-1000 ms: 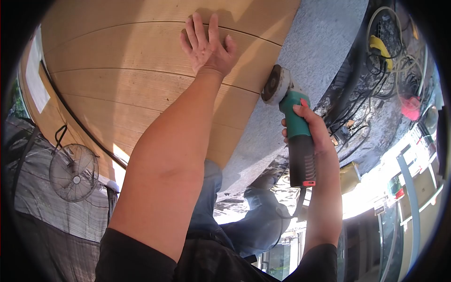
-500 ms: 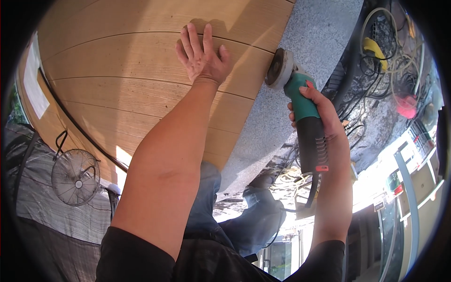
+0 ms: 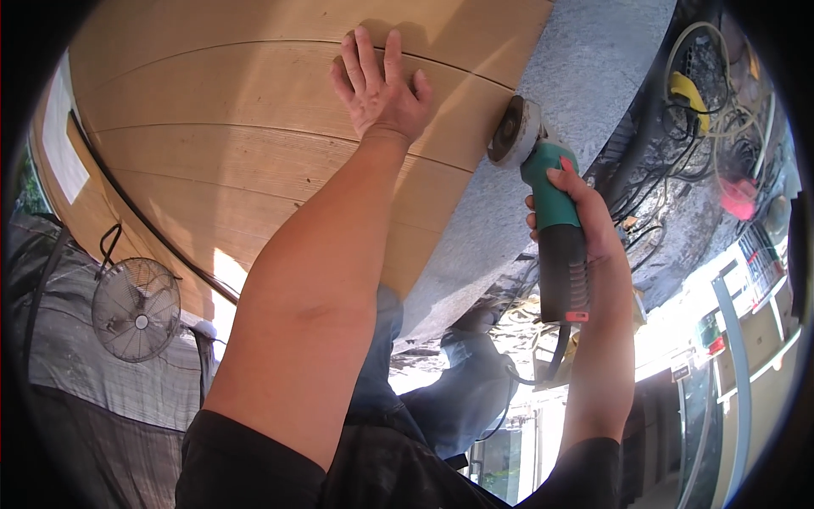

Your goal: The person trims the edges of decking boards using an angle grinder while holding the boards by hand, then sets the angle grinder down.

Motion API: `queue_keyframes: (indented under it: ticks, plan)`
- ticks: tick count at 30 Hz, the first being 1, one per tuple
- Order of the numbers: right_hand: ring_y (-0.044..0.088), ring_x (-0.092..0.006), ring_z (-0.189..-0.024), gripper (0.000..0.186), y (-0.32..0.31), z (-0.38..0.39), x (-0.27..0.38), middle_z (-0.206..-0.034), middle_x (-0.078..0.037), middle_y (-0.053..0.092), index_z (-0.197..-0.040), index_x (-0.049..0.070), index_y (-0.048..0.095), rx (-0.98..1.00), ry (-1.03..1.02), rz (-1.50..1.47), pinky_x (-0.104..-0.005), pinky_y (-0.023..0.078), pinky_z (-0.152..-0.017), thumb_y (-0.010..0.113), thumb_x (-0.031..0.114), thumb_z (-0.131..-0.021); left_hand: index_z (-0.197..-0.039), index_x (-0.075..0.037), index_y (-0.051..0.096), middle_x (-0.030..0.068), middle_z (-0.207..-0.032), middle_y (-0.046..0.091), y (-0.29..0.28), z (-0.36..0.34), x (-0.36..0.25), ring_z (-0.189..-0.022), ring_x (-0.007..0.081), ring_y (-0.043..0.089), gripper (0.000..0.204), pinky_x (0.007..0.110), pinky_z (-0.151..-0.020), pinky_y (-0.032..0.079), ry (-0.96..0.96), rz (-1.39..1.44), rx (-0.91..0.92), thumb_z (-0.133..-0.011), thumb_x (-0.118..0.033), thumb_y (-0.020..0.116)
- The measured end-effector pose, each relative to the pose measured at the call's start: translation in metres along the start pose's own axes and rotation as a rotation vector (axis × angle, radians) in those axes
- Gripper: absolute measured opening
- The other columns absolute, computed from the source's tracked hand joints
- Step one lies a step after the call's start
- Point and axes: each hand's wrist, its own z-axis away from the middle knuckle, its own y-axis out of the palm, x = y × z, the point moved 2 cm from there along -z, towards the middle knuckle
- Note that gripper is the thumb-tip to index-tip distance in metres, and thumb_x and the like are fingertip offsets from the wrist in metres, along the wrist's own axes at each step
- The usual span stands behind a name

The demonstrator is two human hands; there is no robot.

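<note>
In the head view, the left hand [image 3: 386,106] rests open, fingers spread, on the tan wood-grained planks [image 3: 246,85]. The right hand [image 3: 591,212] is wrapped around a green-and-black angle grinder [image 3: 556,202], thumb beside its red switch [image 3: 566,165]. The grinder's dark round disc [image 3: 508,127] stands at the planks' cut edge, over the speckled grey stone strip [image 3: 589,68] — contact cannot be told. The step in hand seems to be trimming or smoothing that edge; the next move likely calls for a steady grip and the disc aligned along it.
</note>
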Motion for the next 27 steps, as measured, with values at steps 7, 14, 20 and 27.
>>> queue_keyframes:
  ticks: [7,14,20,27]
  plan:
    - [0.07,-0.0264,-0.069,0.048,-0.004,-0.004,-0.015,-0.091,-0.017,0.067,-0.124,-0.002,0.05,0.013,0.05,-0.019,-0.037,0.061,-0.057,0.07,0.03,-0.093,-0.157,-0.021,0.037,0.0218,-0.169,0.019,0.0,0.001,-0.001,-0.157,0.041,0.013,0.072,0.06,-0.124,0.007,-0.003,0.006,-0.004,-0.091,-0.042,0.056]
    - [0.07,-0.0265,-0.068,0.049,-0.004,-0.005,-0.036,-0.092,-0.017,0.066,-0.124,-0.001,0.05,-0.009,0.047,-0.007,-0.0379,0.061,-0.058,0.071,0.03,-0.093,-0.156,-0.021,0.038,0.023,-0.168,0.02,-0.001,0.0,0.001,-0.156,0.0414,0.014,0.073,0.061,-0.123,0.008,0.001,0.018,-0.016,-0.089,-0.041,0.057]
    - [0.07,-0.0271,-0.068,0.048,-0.005,-0.002,-0.055,-0.093,-0.018,0.066,-0.126,0.001,0.049,-0.023,0.073,-0.009,-0.0392,0.061,-0.058,0.069,0.029,-0.093,-0.153,-0.011,0.043,0.0287,-0.163,0.029,-0.011,0.001,-0.005,-0.152,0.0464,0.024,0.077,0.064,-0.123,0.015,0.026,0.063,-0.076,-0.083,-0.035,0.062]
    - [0.069,-0.0274,-0.067,0.049,-0.005,-0.004,-0.076,-0.092,-0.018,0.065,-0.128,0.001,0.047,-0.02,0.088,-0.005,-0.04,0.062,-0.058,0.068,0.028,-0.094,-0.153,-0.011,0.043,0.0293,-0.163,0.028,-0.011,0.0,-0.002,-0.151,0.0474,0.024,0.077,0.065,-0.122,0.016,0.042,0.051,-0.109,-0.083,-0.036,0.061]
